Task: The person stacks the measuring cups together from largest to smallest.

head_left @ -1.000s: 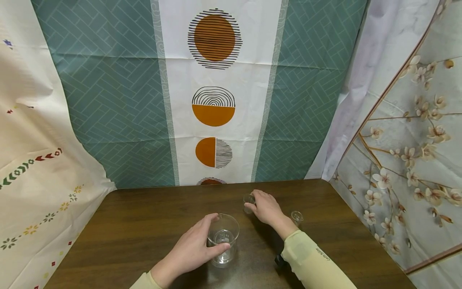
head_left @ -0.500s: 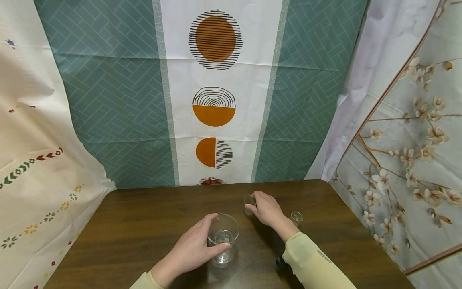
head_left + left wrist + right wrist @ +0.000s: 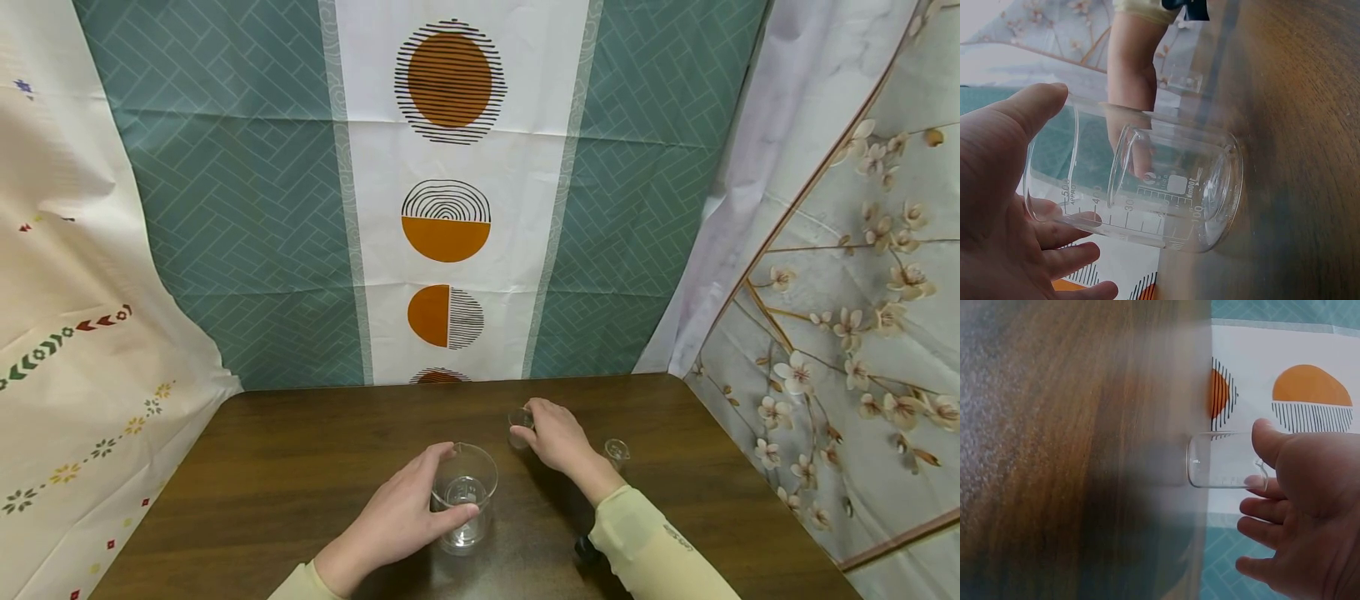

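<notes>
A large clear glass beaker with a printed scale stands on the table in front of me. A smaller glass beaker is nested inside it, showing a 100 ml mark. My left hand grips the large beaker near its rim, thumb on the near side and fingers on the far side. Farther back, my right hand pinches a small clear beaker by its upper part between thumb and index finger. This small beaker is upright, its base right at the tabletop, and its other fingers stay loosely extended.
Another small glass beaker stands to the right, beside my right wrist. Below my right forearm shows a black object. The brown wooden table ends at a patterned cloth behind, with more hanging cloth on both sides.
My right hand and the small beaker in it have shifted very slightly toward me and to the right. My left hand and the nested beakers look unmoved.
</notes>
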The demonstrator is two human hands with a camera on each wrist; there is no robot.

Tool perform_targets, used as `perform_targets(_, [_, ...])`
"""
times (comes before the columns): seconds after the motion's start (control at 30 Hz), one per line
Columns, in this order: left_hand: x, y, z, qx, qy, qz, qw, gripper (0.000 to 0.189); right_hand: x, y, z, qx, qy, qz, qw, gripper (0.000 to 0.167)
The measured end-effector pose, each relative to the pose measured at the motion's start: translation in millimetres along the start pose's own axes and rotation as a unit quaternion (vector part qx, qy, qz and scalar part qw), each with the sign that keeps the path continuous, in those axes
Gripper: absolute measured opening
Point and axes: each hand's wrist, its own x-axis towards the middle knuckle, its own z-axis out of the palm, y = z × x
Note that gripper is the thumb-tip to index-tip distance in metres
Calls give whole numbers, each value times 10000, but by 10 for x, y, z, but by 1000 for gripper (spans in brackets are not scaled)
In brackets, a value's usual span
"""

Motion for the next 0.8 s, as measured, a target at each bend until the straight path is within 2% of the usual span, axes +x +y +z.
perform_targets(0.2, [0, -2, 2, -6, 5, 16, 10000, 97, -12, -20, -3, -13, 97, -102, 9999, 40])
perform_targets(0.53, [-6, 6, 15, 16, 87, 41, 10000, 91, -41, -53, -25, 14, 156, -176, 9997, 42])
perform_targets(0.8, [-1, 9, 12, -26, 71, 37, 10000, 91, -75, -71, -47, 84, 78, -85, 9999, 56])
